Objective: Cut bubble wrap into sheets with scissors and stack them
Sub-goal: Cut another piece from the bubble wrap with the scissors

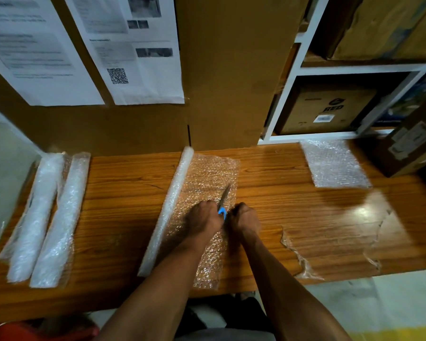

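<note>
A partly unrolled bubble wrap roll (pixel 169 207) is lying across the middle of the wooden desk (pixel 133 183), its loose bubble wrap sheet (pixel 209 178) spreading flat to the right of the rolled part and reaching the desk's near edge. The left hand (pixel 203 219) is curling around the blue handle of the scissors (pixel 223 201), whose blades are pointing away over the sheet. The right hand (pixel 245 217) is sitting just beside it with fingers curled tight — what it is gripping cannot be told, though it is resting on the sheet's right edge. A stack of cut sheets (pixel 335 166) is lying at the far right of the desk, well apart from the hands. Two more bubble wrap rolls (pixel 44 217) are lying side by side at the left — and a crumpled clear film (pixel 335 235) is lying near the right front edge.
</note>
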